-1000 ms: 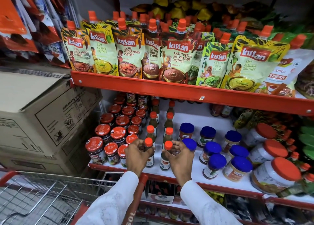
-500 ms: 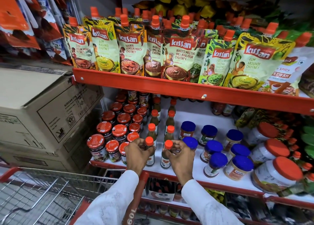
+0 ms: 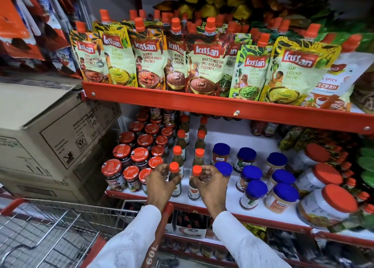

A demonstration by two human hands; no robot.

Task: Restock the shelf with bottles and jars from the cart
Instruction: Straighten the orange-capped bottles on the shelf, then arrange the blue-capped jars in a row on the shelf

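Two small sauce bottles with orange caps stand side by side at the front of the white shelf (image 3: pixel 230 200), heading two rows of like bottles. My left hand (image 3: pixel 159 184) curls around the neck of the left bottle (image 3: pixel 177 191). My right hand (image 3: pixel 212 186) does the same on the right bottle (image 3: pixel 193 191), thumb and fingers just under its cap. Both bottles are upright with their bases on the shelf. The wire cart (image 3: pixel 50 227) is at the lower left, its red handle under my left sleeve.
Red-lidded jars (image 3: pixel 139 154) crowd the shelf left of the bottles, blue-lidded jars (image 3: pixel 255 189) stand to the right, and large orange-lidded tubs (image 3: pixel 327 205) sit further right. Chutney pouches (image 3: pixel 206 65) fill the red shelf above. Cardboard boxes (image 3: pixel 50 130) are stacked at the left.
Both hands stay on the two front bottles. The view has shifted slightly, and the bottles have not visibly moved.
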